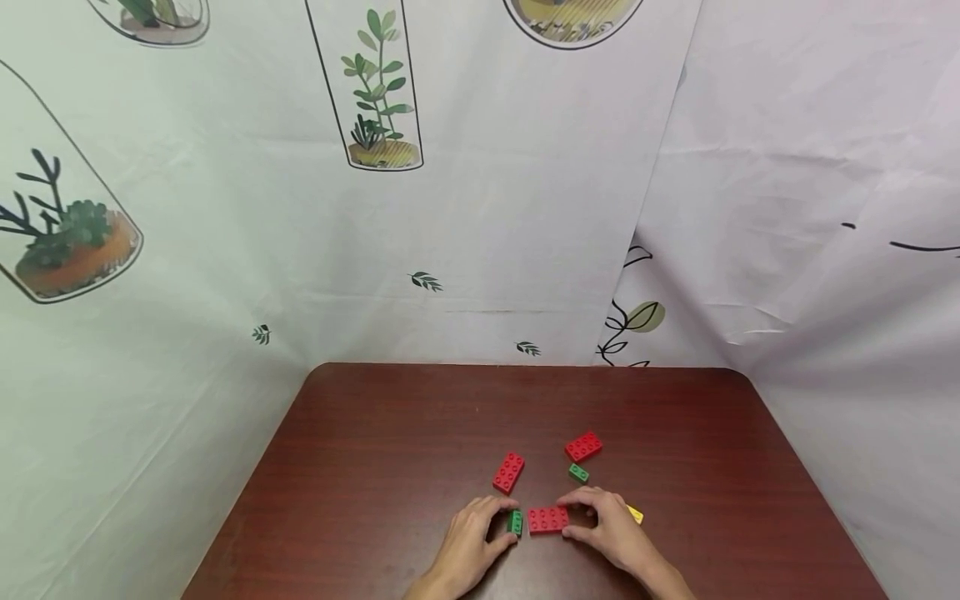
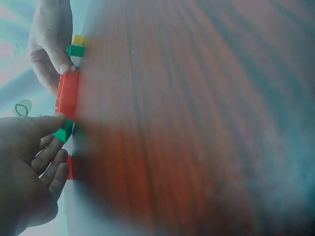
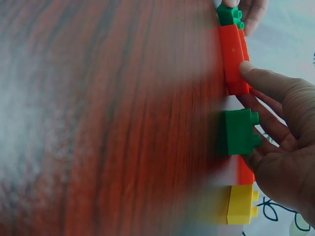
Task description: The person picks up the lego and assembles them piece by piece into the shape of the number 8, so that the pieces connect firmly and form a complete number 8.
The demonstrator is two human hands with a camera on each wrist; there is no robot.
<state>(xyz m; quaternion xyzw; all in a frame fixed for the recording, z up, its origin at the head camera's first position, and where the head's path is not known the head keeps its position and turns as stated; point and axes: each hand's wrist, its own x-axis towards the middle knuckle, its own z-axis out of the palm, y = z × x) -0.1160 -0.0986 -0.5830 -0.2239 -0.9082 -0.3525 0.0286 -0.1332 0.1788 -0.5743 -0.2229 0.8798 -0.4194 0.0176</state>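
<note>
Near the table's front, my left hand pinches a small green toy building brick between thumb and fingers. Just right of it lies a red eight-stud brick, a narrow gap apart in the head view. My right hand grips the right end of this red brick, thumb on the near side and fingers on the far side. In the right wrist view another green brick stands by the right palm. A yellow brick shows partly behind the right hand.
Two more red bricks lie farther back, one at centre and one to the right. A small green brick sits just in front of the right one. Printed white cloth hangs around the brown table.
</note>
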